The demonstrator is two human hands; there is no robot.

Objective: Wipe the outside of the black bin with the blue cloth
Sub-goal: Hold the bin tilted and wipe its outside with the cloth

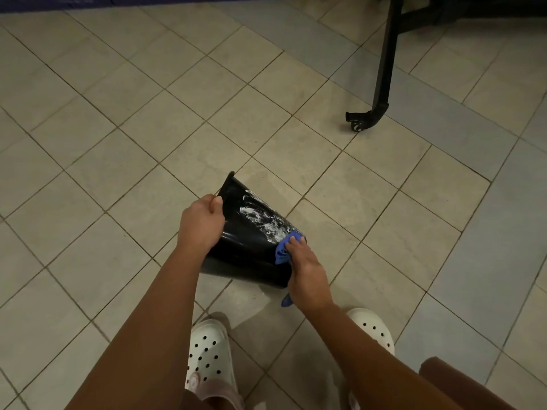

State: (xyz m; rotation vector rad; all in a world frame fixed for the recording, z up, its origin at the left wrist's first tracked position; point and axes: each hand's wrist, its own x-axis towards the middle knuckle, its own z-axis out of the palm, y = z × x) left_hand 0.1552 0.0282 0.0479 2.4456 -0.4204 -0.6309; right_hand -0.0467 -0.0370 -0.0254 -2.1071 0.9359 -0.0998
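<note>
— Where's the bin?
— The glossy black plastic bin sits tilted on the beige tiled floor, near my feet. My left hand clamps its far-left edge. My right hand curls round the crumpled blue cloth, pressing it against the bin's right side.
— Risk?
— The white suds look slick. I'd judge a hard push could make my left grip slip.

The black bin is tilted over the tiled floor, its outer wall smeared with white streaks. The bunched blue cloth is pressed against that wall.
</note>
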